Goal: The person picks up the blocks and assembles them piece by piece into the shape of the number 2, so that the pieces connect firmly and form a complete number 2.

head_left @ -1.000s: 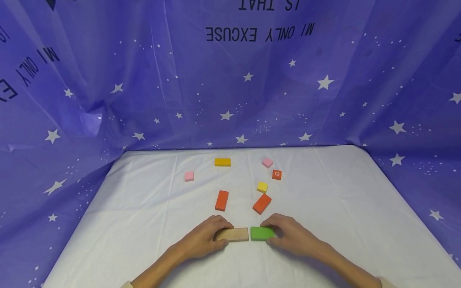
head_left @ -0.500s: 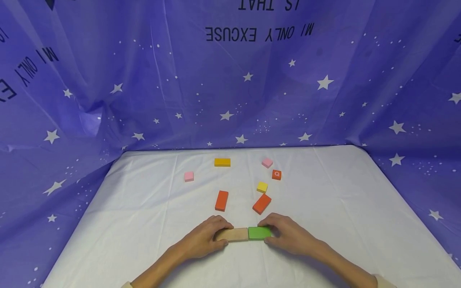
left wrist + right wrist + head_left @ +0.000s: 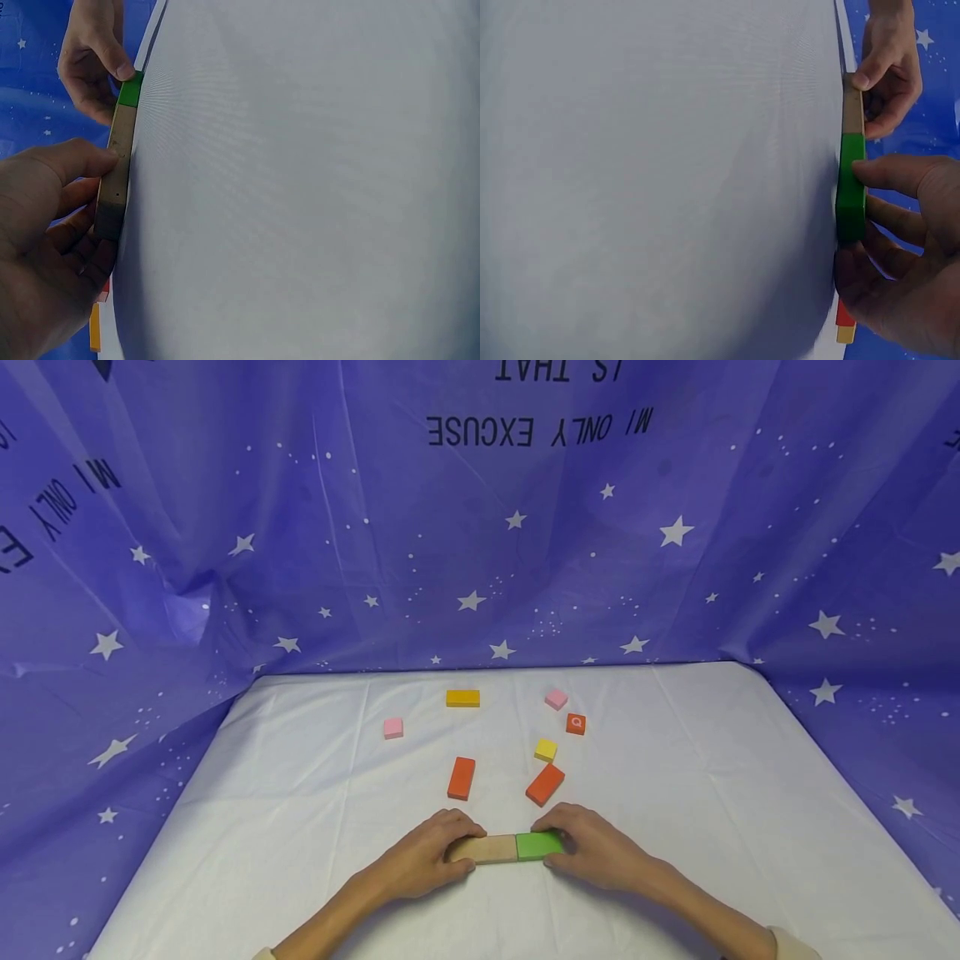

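Observation:
A plain wooden block (image 3: 495, 849) and a green block (image 3: 536, 845) lie end to end on the white cloth, their short ends touching. My left hand (image 3: 423, 858) grips the wooden block by its left part, with the thumb (image 3: 101, 161) on the near side. From the right, my right hand (image 3: 600, 852) pinches the green block between thumb and fingers. In the right wrist view the green block (image 3: 851, 187) shows its outer end, while the wooden block (image 3: 853, 109) continues beyond it toward the other hand.
Beyond the hands lie two red blocks (image 3: 461, 778), a yellow cube (image 3: 546, 750), an orange-red cube with a letter Q (image 3: 576, 724), two pink cubes (image 3: 393, 728) and a yellow-orange block (image 3: 462, 698). A purple star-patterned curtain (image 3: 480, 527) rises behind the white-covered table (image 3: 675, 760).
My right hand has slid the green block leftward, closing the small gap to the wooden block. My left hand and the wooden block have stayed in place.

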Demonstrator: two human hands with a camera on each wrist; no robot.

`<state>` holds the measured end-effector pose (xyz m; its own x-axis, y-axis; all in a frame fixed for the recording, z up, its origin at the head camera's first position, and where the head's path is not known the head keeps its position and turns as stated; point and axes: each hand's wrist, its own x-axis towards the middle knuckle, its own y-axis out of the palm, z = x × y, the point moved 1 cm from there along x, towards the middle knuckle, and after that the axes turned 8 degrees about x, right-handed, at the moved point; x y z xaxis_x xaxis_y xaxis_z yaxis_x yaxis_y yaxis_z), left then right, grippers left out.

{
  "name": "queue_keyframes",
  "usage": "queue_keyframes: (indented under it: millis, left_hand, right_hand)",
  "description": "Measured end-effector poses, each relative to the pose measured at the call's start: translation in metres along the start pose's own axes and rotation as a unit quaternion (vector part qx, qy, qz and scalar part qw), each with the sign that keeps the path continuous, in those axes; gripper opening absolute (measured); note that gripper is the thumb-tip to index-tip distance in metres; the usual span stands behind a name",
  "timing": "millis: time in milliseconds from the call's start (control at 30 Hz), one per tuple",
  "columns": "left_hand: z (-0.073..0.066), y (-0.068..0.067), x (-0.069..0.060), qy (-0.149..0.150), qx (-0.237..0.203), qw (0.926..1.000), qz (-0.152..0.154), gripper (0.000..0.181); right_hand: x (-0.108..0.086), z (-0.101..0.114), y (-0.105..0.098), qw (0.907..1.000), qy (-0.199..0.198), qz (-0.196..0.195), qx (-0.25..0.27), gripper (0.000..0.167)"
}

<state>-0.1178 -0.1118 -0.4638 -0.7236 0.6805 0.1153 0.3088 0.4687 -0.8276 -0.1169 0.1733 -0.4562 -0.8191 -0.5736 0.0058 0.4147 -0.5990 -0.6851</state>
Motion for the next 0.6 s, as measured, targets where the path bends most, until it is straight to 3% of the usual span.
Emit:
queue_keyframes:
  millis: [400, 600]
  left_hand:
    - [0.001, 0.001, 0.002, -0.005, 0.001, 1.0000, 0.002, 0.028]
    - [0.001, 0.001, 0.001, -0.009, -0.001, 0.9999, 0.004, 0.028]
  right_hand:
    - [0.007, 0.008, 0.011, 0.9994, -0.022, -0.020, -0.015, 0.028]
    - [0.011, 0.011, 0.017, 0.9994, -0.007, -0.019, -0.028, 0.028]
